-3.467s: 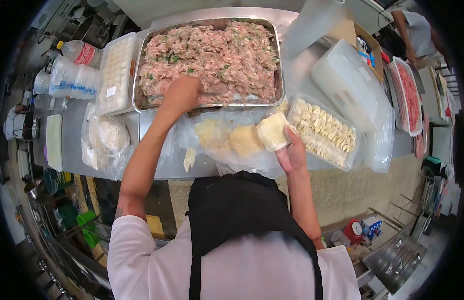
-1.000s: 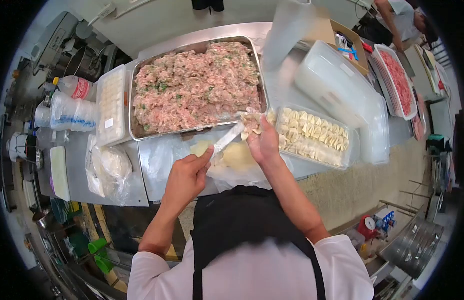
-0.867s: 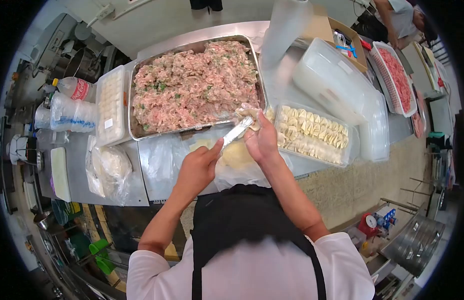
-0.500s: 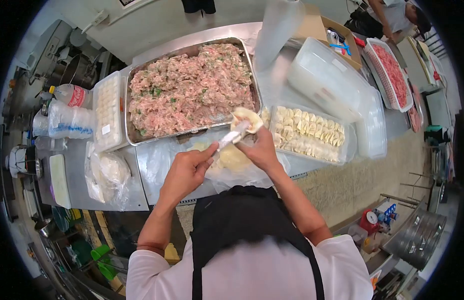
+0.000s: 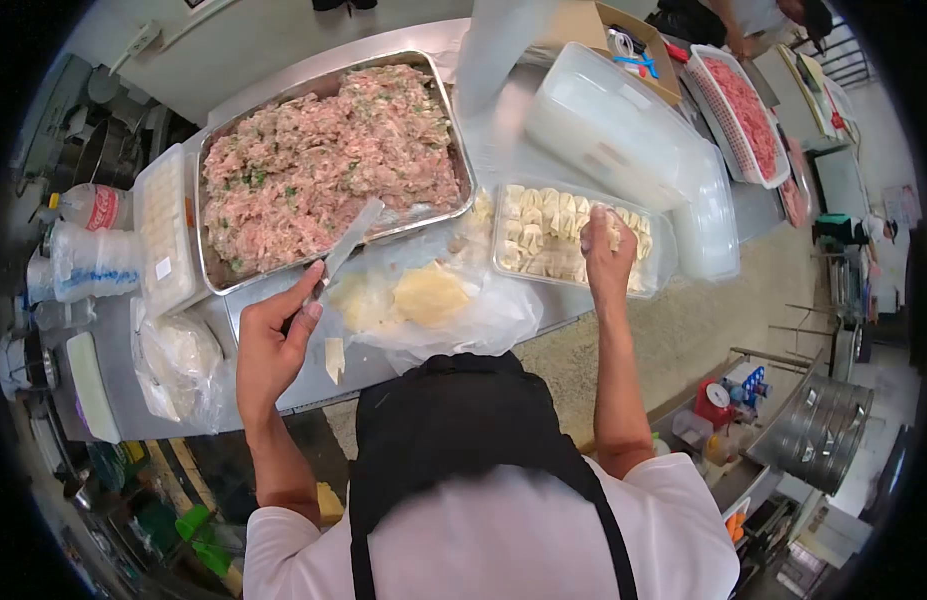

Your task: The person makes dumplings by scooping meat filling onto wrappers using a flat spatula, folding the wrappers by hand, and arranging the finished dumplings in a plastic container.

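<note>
My left hand [image 5: 273,350] is closed round the handle of a flat metal filling spatula [image 5: 351,238], its blade pointing up beside the near edge of the meat tray. My right hand [image 5: 609,255] reaches over the clear plastic tray [image 5: 667,268], pinching a folded dumpling [image 5: 615,232] among the others; the fingers partly hide it. Rows of pale dumplings [image 5: 543,210] fill the tray. Between my hands, round dough wrappers [image 5: 430,293] lie on a crumpled plastic bag [image 5: 503,318]. Behind them, minced meat with green bits [image 5: 328,165] fills a big metal tray [image 5: 465,150].
Stacked translucent containers [image 5: 613,130] stand behind the dumplings, near a cardboard box [image 5: 638,40]. Farther right is a white basket [image 5: 728,130] of red meat, with another person [image 5: 738,25] beyond. A lidded box [image 5: 168,240], bottles [image 5: 93,205] and bagged dough [image 5: 178,360] sit left.
My right hand has moved right, from the wrapper held before me to the dumpling tray. My left hand has drawn left with the spatula, away from the filled wrapper. The view has shifted.
</note>
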### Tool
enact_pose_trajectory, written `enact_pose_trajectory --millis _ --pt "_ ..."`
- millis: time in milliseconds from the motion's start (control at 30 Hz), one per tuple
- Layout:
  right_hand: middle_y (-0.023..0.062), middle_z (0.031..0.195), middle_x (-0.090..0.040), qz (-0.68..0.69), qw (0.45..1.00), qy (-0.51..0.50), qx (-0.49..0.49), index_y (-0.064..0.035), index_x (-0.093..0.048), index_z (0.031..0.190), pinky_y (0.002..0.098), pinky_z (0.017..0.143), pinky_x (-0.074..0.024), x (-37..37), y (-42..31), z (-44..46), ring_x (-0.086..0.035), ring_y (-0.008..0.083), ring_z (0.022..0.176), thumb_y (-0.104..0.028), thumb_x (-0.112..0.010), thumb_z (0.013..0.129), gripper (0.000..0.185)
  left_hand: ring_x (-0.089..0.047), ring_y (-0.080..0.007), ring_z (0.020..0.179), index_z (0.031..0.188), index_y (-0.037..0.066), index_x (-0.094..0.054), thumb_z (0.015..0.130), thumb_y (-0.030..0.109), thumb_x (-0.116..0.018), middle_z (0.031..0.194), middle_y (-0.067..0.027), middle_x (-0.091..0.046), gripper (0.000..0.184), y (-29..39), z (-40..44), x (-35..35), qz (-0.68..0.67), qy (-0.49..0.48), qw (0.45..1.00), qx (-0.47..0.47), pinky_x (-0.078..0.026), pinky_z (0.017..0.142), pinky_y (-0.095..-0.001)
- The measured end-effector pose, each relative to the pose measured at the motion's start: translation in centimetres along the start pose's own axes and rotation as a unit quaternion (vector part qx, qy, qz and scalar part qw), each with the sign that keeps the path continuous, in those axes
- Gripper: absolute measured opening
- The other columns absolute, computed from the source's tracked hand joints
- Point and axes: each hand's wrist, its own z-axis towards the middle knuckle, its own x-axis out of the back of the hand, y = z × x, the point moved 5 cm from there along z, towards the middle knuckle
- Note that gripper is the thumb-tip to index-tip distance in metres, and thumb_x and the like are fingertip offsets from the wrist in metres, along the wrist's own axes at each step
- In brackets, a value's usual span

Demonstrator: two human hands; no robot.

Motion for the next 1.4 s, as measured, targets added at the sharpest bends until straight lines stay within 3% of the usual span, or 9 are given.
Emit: enact_pose_trajectory --millis 100,200,533,700,800,900,1033,1300,1400 --pt "0.0084 0.088 -0.068 -0.189 0.982 0.001 0.019 0.0054 -0.065 0.111 0.0302 0.067 -0.0510 1.1 0.0 -0.3 -0.062 0.0154 0.075 -0.034 -0.069 0.094 0.043 -0.067 -0.0125 0.096 0.132 0.005 -0.063 0.090 0.004 -0.065 0.110 -0.0180 -0.074 0.042 -0.4 0.1 -0.8 0.001 -0.013 1.000 0.012 -0.050 0.087 -0.0286" --pt "0.0243 0.108 -0.065 -0.339 0.933 -0.090 0.078 0.0039 -0.066 0.110 0.0428 0.091 -0.0492 0.7 1.4 -1.1 -0.063 0.0389 0.103 -0.034 -0.073 0.089 0.044 -0.067 -0.0132 0.097 0.132 0.004 -0.063 0.090 0.005 -0.065 0.111 -0.0181 -0.074 0.042 -1.0 0.5 -1.1 -0.016 -0.014 0.999 0.024 -0.050 0.087 -0.0287" --pt "0.0193 0.101 -0.067 -0.280 0.943 0.034 0.177 0.0019 -0.064 0.100 0.0367 0.075 -0.0543 -2.7 1.0 -1.4 -0.068 0.0281 0.087 -0.013 -0.084 0.074 0.037 -0.066 -0.0140 0.101 0.133 0.005 -0.063 0.090 0.004 -0.064 0.113 -0.0179 -0.073 0.042 -1.2 0.6 -1.1 -0.012 -0.018 0.999 0.029 -0.049 0.091 -0.0292" --pt "0.0215 0.097 -0.065 -0.276 0.960 0.043 -0.037 0.0009 -0.061 0.092 0.0406 0.070 -0.0535 -2.3 3.4 -1.0 -0.066 0.0331 0.085 -0.012 -0.087 0.069 0.037 -0.064 -0.0115 0.090 0.133 0.005 -0.062 0.090 0.004 -0.065 0.108 -0.0149 -0.075 0.044 -1.9 0.6 -1.2 -0.009 -0.008 1.000 0.016 -0.050 0.084 -0.0273" --pt "0.0201 0.093 -0.067 -0.339 0.939 0.058 -0.028 0.0017 -0.062 0.093 0.0409 0.071 -0.0527 -2.2 1.6 -1.6 -0.067 0.0346 0.085 -0.010 -0.087 0.068 0.038 -0.055 -0.0097 0.074 0.133 0.005 -0.062 0.089 0.004 -0.065 0.100 -0.0124 -0.075 0.044 -1.9 0.4 -0.8 0.026 -0.013 0.997 0.070 -0.048 0.071 -0.0271" --pt "0.0193 0.091 -0.069 -0.356 0.914 0.066 0.184 0.0012 -0.063 0.093 0.0408 0.074 -0.0529 -4.3 -3.3 -4.1 -0.068 0.0353 0.087 -0.008 -0.084 0.069 0.033 -0.044 -0.0099 0.066 0.133 0.005 -0.062 0.090 0.004 -0.065 0.093 -0.0116 -0.073 0.043 -3.3 0.1 -0.4 0.037 -0.005 0.997 0.070 -0.044 0.062 -0.0276" --pt "0.0141 0.093 -0.066 -0.142 0.915 -0.275 0.259 -0.0034 -0.067 0.094 0.0418 0.078 -0.0542 -13.0 -0.6 -8.7 -0.066 0.0354 0.087 -0.001 -0.068 0.077 0.018 -0.047 -0.0150 0.063 0.135 0.009 -0.061 0.090 0.006 -0.065 0.094 -0.0183 -0.072 0.045 -5.0 -0.3 -1.4 0.072 -0.028 0.990 0.118 -0.046 0.063 -0.0303" --pt "0.0103 0.084 -0.062 -0.281 0.855 -0.328 0.286 -0.0042 -0.064 0.076 0.0461 0.072 -0.0519 -20.3 2.1 -11.3 -0.062 0.0319 0.086 -0.013 -0.075 0.073 0.014 -0.054 -0.0222 0.062 0.134 0.011 -0.062 0.090 0.006 -0.063 0.085 -0.0194 -0.069 0.044 -6.7 -1.5 2.3 0.119 0.016 0.976 0.183 -0.048 0.066 -0.0358" --pt "0.0118 0.088 -0.064 -0.251 0.882 -0.306 0.257 -0.0028 -0.066 0.079 0.0425 0.072 -0.0522 -19.5 1.9 -10.5 -0.064 0.0315 0.084 -0.012 -0.073 0.076 0.012 -0.065 -0.0372 0.076 0.119 0.009 -0.071 0.089 0.004 -0.060 0.084 -0.0193 -0.067 0.032 -6.7 -1.5 6.1 0.231 0.107 0.962 0.096 -0.049 0.069 -0.0436"
